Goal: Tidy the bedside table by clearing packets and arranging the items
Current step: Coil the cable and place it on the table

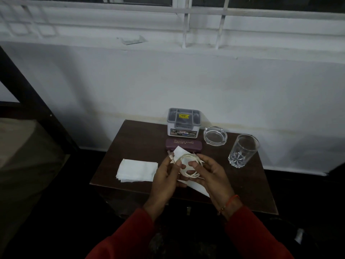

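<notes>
Over the middle of the brown bedside table (130, 139) both hands hold a coiled white cable (188, 159). My left hand (165, 176) grips the coil's left side and its plug ends. My right hand (211, 174) pinches the coil's right side. Under the hands lies a white paper sheet (180, 151), partly hidden. A maroon spectacle case (183, 143) lies just behind it. A folded white tissue (137, 170) rests on the table's left part.
At the back of the table stands a grey-and-white organiser box (183, 122). A glass ashtray (215, 135) sits to its right, and a clear drinking glass (242, 150) stands near the right edge. A white wall runs behind; dark furniture stands at left.
</notes>
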`<state>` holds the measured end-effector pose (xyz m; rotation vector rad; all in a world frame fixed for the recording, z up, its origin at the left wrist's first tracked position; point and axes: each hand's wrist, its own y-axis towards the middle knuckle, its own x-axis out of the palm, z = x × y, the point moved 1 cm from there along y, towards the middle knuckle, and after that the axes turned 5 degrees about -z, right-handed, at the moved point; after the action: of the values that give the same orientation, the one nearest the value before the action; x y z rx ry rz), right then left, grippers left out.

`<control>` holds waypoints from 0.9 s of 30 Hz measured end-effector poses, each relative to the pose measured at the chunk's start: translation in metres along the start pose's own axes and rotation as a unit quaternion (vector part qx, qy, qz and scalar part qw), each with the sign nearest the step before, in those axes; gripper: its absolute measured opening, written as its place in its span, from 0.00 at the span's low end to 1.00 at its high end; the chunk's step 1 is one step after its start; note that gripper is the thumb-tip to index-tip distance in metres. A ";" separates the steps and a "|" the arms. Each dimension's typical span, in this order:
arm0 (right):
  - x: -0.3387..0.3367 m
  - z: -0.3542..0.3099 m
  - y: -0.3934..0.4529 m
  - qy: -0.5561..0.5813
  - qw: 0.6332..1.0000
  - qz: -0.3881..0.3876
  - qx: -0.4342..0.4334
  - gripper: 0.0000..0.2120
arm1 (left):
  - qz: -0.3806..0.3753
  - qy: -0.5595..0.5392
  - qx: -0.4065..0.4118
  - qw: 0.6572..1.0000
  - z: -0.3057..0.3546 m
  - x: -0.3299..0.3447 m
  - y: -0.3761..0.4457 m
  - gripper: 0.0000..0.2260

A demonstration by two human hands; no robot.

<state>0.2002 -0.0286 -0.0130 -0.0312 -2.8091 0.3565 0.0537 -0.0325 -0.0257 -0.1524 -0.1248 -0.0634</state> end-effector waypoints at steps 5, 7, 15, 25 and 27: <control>-0.001 0.002 0.001 -0.008 1.000 -0.011 -0.004 0.15 | 0.017 0.038 0.006 0.999 0.000 -0.005 0.001 0.19; -0.002 0.003 0.002 -0.008 1.000 -0.015 -0.005 0.15 | 0.013 0.066 0.020 0.998 -0.001 -0.004 0.001 0.16; 0.002 0.002 -0.006 -0.043 0.997 -0.069 0.000 0.09 | -0.017 0.144 -0.042 0.988 0.000 -0.005 0.002 0.12; -0.003 -0.005 -0.006 -0.120 0.992 0.006 -0.049 0.08 | -0.112 0.099 -0.048 0.988 0.006 -0.004 0.001 0.18; -0.003 -0.004 -0.006 -0.132 0.990 0.001 -0.052 0.08 | -0.103 0.013 -0.066 0.992 0.009 -0.002 -0.001 0.17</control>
<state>0.2042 -0.0339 -0.0088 -0.0097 -3.0882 0.2271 0.0504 -0.0319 -0.0172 -0.2710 -0.1098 -0.2793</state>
